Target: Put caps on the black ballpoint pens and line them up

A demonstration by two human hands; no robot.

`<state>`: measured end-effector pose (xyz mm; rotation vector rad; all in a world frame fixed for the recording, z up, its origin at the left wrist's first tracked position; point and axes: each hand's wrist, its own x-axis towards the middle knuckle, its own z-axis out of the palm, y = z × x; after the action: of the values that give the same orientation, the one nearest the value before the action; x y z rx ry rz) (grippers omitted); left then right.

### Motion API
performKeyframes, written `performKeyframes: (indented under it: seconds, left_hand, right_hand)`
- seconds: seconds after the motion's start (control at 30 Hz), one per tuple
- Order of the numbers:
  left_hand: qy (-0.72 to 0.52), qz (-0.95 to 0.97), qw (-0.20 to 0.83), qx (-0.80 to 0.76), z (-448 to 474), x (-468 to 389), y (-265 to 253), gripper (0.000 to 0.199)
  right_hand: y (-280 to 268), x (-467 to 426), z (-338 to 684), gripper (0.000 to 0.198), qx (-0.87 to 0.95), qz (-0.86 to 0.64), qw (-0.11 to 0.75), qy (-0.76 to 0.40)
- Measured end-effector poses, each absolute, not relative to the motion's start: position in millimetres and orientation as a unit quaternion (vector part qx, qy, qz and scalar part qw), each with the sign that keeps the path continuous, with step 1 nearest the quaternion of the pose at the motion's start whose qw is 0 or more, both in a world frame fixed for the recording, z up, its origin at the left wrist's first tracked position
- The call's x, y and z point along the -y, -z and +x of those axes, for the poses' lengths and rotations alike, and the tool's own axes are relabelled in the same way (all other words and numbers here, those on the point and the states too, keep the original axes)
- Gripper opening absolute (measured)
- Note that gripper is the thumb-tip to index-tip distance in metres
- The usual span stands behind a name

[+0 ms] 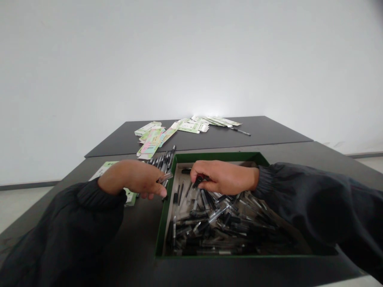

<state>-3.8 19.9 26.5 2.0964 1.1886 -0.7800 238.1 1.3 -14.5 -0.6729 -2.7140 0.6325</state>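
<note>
Inside a green-rimmed box (165, 223) lies a jumble of black and clear pens (214, 215). My right hand (223, 176) reaches over the box's far part, its fingers pinched on dark pen parts (197, 182). How many it grips is hard to make out. At the box's left rim, my left hand (140, 179) is closed round a clear-ended pen (165, 177) whose tip sticks out to the right. Behind that hand, a row of pens (164, 159) lies on the table against the box's left side.
Flattened green and white cartons (152, 141) are spread on the far dark table (113, 139), with more cartons (215, 121) toward the wall. A single pen (241, 131) lies there too. A green-white carton (130, 198) is partly hidden beneath my left wrist.
</note>
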Motion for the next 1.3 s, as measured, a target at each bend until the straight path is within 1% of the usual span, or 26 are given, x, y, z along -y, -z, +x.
performKeyframes:
  seconds: [0.13, 0.27, 0.33, 0.4, 0.47, 0.57, 0.63, 0.7, 0.77, 0.83, 0.97, 1.1, 1.3]
  left_hand:
    - [0.281, 0.789, 0.318, -0.445, -4.9, -20.5, -25.9, 0.023]
    - [0.289, 0.787, 0.317, -0.444, -3.6, -20.0, -28.2, 0.024]
    - [0.296, 0.787, 0.304, -0.447, -2.5, -19.6, -29.8, 0.025]
    - [0.303, 0.789, 0.288, -0.45, -1.7, -19.1, -30.6, 0.025]
    - [0.307, 0.79, 0.284, -0.449, -1.3, -18.6, -30.7, 0.026]
    - [0.305, 0.791, 0.29, -0.444, -0.8, -17.7, -30.7, 0.026]
    - [0.302, 0.792, 0.292, -0.443, -0.3, -17.1, -30.9, 0.026]
    - [0.301, 0.792, 0.292, -0.444, 0.3, -16.8, -31.4, 0.025]
    - [0.306, 0.789, 0.29, -0.447, 1.2, -16.5, -31.8, 0.026]
    - [0.312, 0.786, 0.288, -0.45, 2.1, -16.0, -32.2, 0.026]
    - [0.312, 0.786, 0.288, -0.45, 3.6, -14.6, -33.7, 0.026]
    - [0.325, 0.789, 0.279, -0.44, 4.3, -14.3, -35.8, 0.03]
    - [0.326, 0.789, 0.28, -0.44, 3.3, -15.6, -34.6, 0.027]
  right_hand:
    - [18.2, -9.7, 240.3, 0.021, 0.928, -0.28, 0.118, -0.217]
    - [27.2, -25.9, 248.1, 0.039, 0.898, -0.416, 0.052, -0.133]
    - [27.9, -27.7, 250.2, 0.039, 0.894, -0.435, 0.023, -0.103]
    - [24.2, -22.1, 248.8, 0.032, 0.912, -0.391, -0.002, -0.12]
    - [18.7, -10.9, 244.5, 0.025, 0.932, -0.314, -0.028, -0.18]
    - [14.8, 6.7, 237.5, 0.026, 0.932, -0.191, -0.089, -0.295]
    - [16.8, 12.3, 235.9, 0.028, 0.929, -0.161, -0.124, -0.31]
    - [20.2, 11.2, 237.9, 0.029, 0.937, -0.202, -0.128, -0.256]
    - [21.8, 6.1, 242.1, 0.031, 0.94, -0.254, -0.113, -0.198]
    - [20.2, 2.1, 246.2, 0.031, 0.94, -0.275, -0.101, -0.177]
    - [12.6, 9.1, 245.1, 0.03, 0.942, -0.268, -0.096, -0.18]
    - [12.8, 24.7, 231.4, 0.029, 0.949, -0.224, -0.103, -0.199]
    - [23.3, 26.5, 217.4, 0.032, 0.953, -0.198, -0.117, -0.198]
